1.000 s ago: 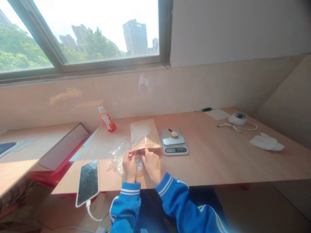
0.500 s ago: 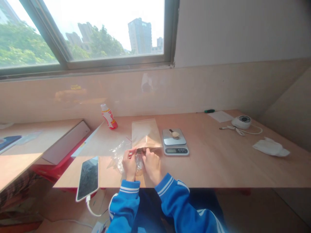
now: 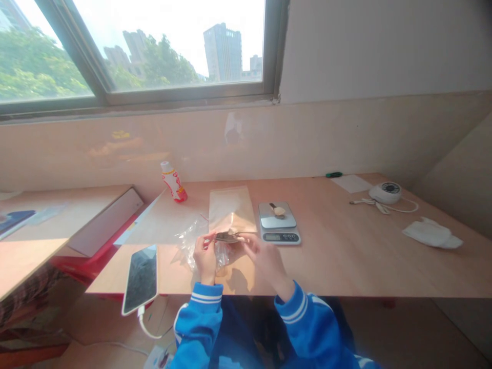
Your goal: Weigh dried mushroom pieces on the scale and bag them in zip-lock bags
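A tan kraft-paper bag lies flat with its mouth toward me, and the dark gap of the mouth shows. My left hand is closed, pinching the left side of that mouth. At the right side of the mouth, my right hand has its fingertips together on the edge; the hand is slightly blurred. A crumpled clear plastic bag lies beside and partly behind my left hand. To the right of the paper bag stands a kitchen scale, bearing a dark-handled measuring spoon heaped with pale powder.
A red-and-white bottle stands at the back left. A phone with a white cable overhangs the table's left front edge. On the right are a white round device with a cord, a crumpled white tissue, paper and a green-handled screwdriver.
My right hand has moved right, from the middle of the bag's mouth to its right side. The mouth gapes wider now. My left hand keeps its hold on the left side.
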Motion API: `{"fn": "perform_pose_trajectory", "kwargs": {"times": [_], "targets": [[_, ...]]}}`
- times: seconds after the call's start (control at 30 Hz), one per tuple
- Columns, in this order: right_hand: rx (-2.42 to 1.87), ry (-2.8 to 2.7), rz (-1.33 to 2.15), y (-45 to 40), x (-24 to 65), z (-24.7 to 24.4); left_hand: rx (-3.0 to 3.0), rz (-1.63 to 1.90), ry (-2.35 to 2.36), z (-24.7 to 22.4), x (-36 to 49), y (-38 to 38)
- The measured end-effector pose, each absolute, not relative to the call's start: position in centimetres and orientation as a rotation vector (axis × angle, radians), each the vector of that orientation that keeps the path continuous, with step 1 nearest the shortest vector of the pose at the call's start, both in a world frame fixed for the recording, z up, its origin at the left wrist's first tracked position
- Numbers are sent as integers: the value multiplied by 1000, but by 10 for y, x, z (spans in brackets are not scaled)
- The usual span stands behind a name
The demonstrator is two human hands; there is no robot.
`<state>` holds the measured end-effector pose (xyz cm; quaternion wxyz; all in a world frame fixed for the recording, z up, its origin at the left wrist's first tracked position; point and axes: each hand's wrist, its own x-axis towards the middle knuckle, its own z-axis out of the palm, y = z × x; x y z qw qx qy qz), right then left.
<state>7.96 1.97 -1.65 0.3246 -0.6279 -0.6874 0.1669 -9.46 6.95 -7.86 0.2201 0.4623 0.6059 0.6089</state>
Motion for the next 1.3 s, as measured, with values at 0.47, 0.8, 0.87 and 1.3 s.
{"fn": "perform_pose_trajectory", "kwargs": {"times": [0.47,0.8,0.87,1.3], "targets": [[-1857,-1928,273,39,113,-10,1280,1687,1689,-73,-93,68],[-1826,-1838,614,42,20,-49,1281,1681,1654,-84,-98,71],[-1877,-1778,586,46,14,-50,1301,1682,1656,-87,-99,72],[-2023,-1761,544,46,11,-42,1305,1669,1659,-85,-97,72]]}}
